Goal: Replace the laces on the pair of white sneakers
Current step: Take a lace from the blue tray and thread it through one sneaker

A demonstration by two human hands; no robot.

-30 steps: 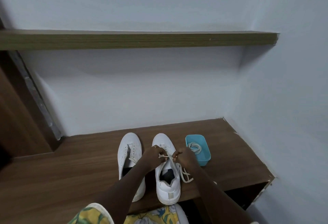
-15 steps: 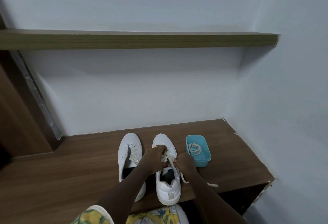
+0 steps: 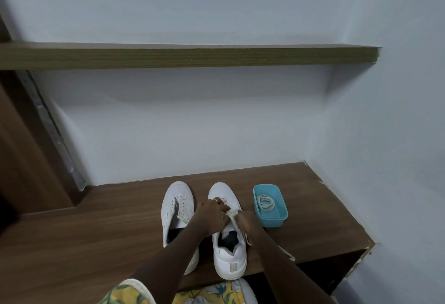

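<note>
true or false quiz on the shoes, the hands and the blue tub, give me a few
1. The left hand and right hand both hold the lace of the sneaker nearest the blue tub. True.
2. The blue tub is empty. False: a coiled lace lies in it.
3. The blue tub stands between the two sneakers. False: it stands to the right of both.
4. The left hand wears a ring. True.
</note>
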